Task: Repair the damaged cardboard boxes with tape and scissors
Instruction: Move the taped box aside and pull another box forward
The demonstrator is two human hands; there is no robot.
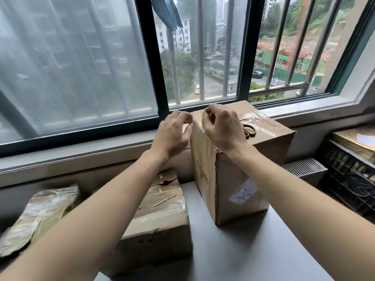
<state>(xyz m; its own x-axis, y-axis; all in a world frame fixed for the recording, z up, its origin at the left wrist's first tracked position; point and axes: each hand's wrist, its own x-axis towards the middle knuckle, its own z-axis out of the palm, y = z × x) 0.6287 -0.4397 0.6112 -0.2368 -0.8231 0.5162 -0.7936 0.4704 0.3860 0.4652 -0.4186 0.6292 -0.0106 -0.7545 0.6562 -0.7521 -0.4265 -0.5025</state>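
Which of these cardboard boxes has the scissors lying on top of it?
The tall box by the window, the one both hands are working on. The scissors lie on its top; the low torn box beside it carries none.

A pale grey worktop runs along under the window. Directly on it stands a tall cardboard box, upright, its upper back corner close to the window ledge; it bears a white label on its right face and old clear tape across its top. Just beside it to the left lies a lower, flatter cardboard box with torn, creased flaps and strips of tape over them. Further left, at the worktop's edge, lies a crumpled flattened piece of cardboard covered in glossy tape, apart from the low box.
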